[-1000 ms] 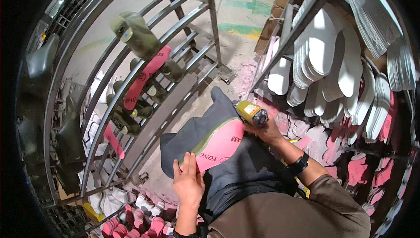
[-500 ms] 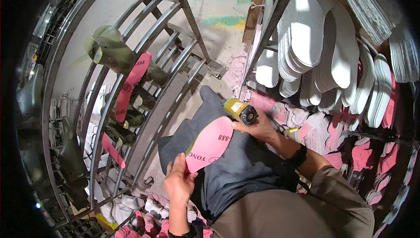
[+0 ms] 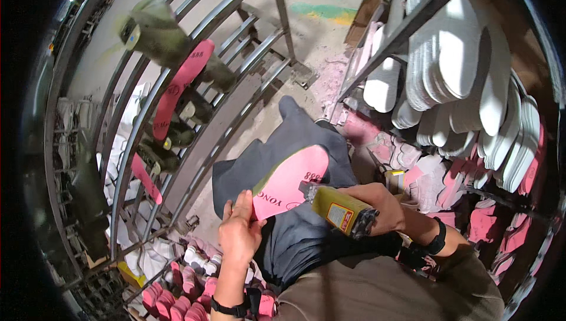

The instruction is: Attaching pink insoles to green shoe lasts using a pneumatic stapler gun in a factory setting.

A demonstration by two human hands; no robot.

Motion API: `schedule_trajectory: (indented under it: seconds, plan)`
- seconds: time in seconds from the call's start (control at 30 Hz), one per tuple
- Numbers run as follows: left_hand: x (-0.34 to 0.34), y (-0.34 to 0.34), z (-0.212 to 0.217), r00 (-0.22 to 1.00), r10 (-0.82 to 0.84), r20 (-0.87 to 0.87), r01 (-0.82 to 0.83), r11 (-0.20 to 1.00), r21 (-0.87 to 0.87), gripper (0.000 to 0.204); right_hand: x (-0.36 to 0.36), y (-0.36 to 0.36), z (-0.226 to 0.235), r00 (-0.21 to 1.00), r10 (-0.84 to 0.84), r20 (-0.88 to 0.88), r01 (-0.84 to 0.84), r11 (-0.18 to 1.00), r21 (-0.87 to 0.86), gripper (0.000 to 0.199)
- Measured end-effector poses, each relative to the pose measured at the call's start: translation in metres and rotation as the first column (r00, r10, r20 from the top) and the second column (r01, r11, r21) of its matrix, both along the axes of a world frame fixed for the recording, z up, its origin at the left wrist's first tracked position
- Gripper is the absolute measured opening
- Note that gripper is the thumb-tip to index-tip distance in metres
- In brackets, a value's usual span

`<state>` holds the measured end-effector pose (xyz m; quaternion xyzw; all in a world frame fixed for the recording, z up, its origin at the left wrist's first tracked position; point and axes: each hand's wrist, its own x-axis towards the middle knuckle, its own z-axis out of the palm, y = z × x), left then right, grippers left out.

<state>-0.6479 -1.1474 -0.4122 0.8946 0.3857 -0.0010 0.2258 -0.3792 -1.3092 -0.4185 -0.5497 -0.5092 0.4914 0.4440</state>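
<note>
Pink foam shoe insole [image 3: 290, 182]: centre frame, held at its lower end by the left hand [image 3: 239, 231]. Yellow handheld tool [image 3: 342, 212]: gripped in the right hand [image 3: 380, 203], its tip at the insole's right edge. Grey metal rack [image 3: 194, 100]: upper left, carrying olive shoe lasts [image 3: 159, 35] (one with a pink insole). White insoles [image 3: 454, 67]: stacked upper right.

Open floor [image 3: 330, 44] lies ahead beyond the knees. A metal rack [image 3: 194, 114] with shoe lasts [image 3: 159, 38] blocks the left; shelves of white insoles [image 3: 460, 67] crowd the right. Pink scraps [image 3: 177, 291] clutter the floor at lower left.
</note>
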Motion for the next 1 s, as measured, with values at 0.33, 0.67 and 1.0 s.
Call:
schedule_trajectory:
  seconds: [0.33, 0.67, 1.0]
  plan:
    - [-0.003, -0.008, -0.001, 1.000, 0.016, -0.010, -0.015, 0.996, 0.092, 0.069, -0.026, 0.012, 0.006, 0.989, -0.064, 0.136, 0.065, 0.998, -0.003, 0.060]
    - [-0.009, -0.021, -0.002, 0.999, 0.034, -0.038, -0.029, 0.992, 0.119, 0.072, -0.023, -0.005, -0.002, 0.981, -0.168, 0.095, 0.165, 0.985, 0.039, 0.048]
    - [-0.008, 0.005, -0.002, 0.973, 0.174, -0.153, -0.169, 0.985, 0.046, 0.087, -0.008, -0.025, -0.017, 0.920, -0.251, 0.301, 0.306, 0.939, -0.154, 0.035]
